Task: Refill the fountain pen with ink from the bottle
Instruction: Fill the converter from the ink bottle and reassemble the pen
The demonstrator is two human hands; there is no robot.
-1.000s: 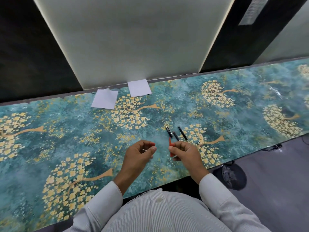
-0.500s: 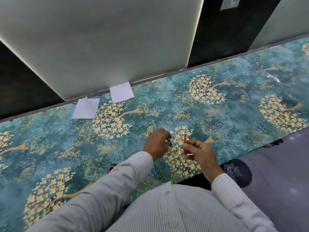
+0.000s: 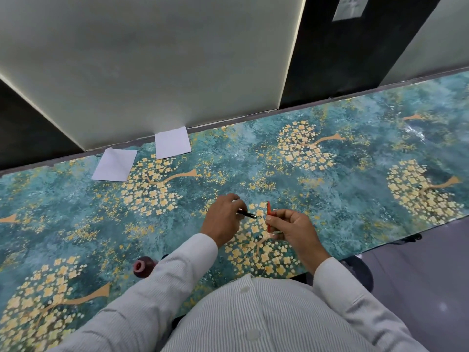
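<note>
Teal, gold-blossomed desk (image 3: 355, 199) fills mid-frame, its near edge at lower right. Left hand (image 3: 223, 219) clamps a slim black pen part (image 3: 247, 214) at centre; right hand (image 3: 291, 229) pinches an upright red piece (image 3: 268, 214) just beside it. Dark red ink bottle (image 3: 143, 266) sits lower left by the sleeve.

Bright, even light (edges bowed), slightly soft.

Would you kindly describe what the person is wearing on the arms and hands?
Both arms are in long white sleeves with fine grey stripes, the left sleeve and right sleeve cuffed at the wrist. The left hand and right hand are bare, without gloves.
</note>
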